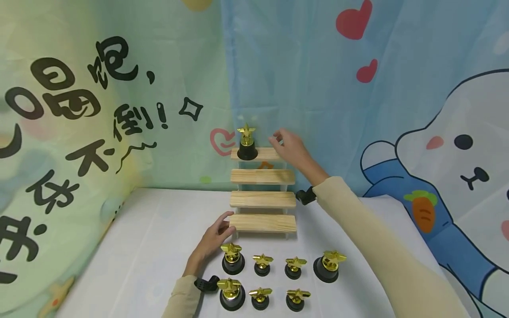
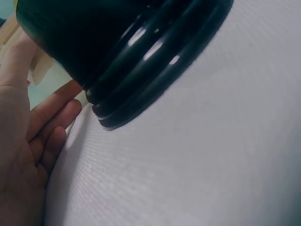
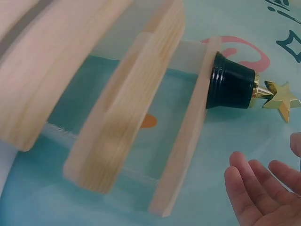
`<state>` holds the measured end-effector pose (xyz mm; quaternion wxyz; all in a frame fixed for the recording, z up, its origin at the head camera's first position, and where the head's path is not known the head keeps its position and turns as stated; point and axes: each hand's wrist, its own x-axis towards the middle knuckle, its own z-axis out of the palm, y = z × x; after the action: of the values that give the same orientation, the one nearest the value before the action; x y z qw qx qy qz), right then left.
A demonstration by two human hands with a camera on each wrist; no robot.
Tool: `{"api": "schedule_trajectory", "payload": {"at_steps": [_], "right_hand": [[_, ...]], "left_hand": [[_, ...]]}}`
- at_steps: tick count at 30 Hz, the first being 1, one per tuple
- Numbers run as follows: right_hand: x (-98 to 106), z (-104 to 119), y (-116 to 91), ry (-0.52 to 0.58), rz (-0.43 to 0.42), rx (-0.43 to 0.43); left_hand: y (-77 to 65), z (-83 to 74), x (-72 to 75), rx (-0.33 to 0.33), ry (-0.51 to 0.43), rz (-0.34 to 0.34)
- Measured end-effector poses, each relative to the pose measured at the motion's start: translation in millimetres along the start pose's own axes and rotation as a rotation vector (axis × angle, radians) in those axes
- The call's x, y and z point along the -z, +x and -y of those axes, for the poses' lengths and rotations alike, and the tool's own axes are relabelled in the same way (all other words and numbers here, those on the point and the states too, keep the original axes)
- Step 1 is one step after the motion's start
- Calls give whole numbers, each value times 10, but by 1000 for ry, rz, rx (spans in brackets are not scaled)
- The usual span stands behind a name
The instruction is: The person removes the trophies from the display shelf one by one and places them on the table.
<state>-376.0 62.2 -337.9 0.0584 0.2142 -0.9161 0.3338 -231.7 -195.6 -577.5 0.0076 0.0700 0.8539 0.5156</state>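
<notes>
A gold star trophy (image 1: 247,143) on a black base stands upright at the left of the top tier of a wooden stepped stand (image 1: 262,199). To its right, apart from it, my right hand (image 1: 292,150) hovers by the top tier's right end, fingers loosely bent and holding nothing. In the right wrist view the same trophy (image 3: 233,82) appears sideways, beyond the fingertips (image 3: 235,162). My left hand (image 1: 212,236) is at the left end of the lowest tier, fingers relaxed; whether they touch the wood cannot be told. A black trophy base (image 2: 127,52) looms close in the left wrist view.
Several star trophies stand in two rows on the white tablecloth (image 1: 139,247) before the stand, including a larger one (image 1: 329,266) at right and a small one (image 1: 262,264). A printed curtain (image 1: 278,66) hangs close behind the stand.
</notes>
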Motion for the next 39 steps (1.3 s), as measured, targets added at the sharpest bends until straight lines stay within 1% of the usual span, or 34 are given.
{"api": "schedule_trajectory", "payload": {"at_steps": [4, 10, 15, 22, 25, 32, 39], "right_hand": [[-32, 75, 80, 2, 0, 12], [-73, 210, 186, -11, -10, 46], [-109, 310, 262, -34, -11, 76], [-172, 355, 301, -84, 22, 92], [-189, 366, 300, -95, 24, 94], [-243, 365, 326, -46, -13, 94], [-273, 377, 318, 7, -18, 75]], "left_hand": [[0, 5, 6, 12, 1, 2], [0, -26, 14, 0, 5, 4], [15, -29, -12, -8, -10, 5], [22, 3, -27, -9, -13, 10], [24, 9, -20, -10, -7, 13], [25, 9, 7, 7, 0, 10], [14, 30, 15, -9, -3, 16]]}}
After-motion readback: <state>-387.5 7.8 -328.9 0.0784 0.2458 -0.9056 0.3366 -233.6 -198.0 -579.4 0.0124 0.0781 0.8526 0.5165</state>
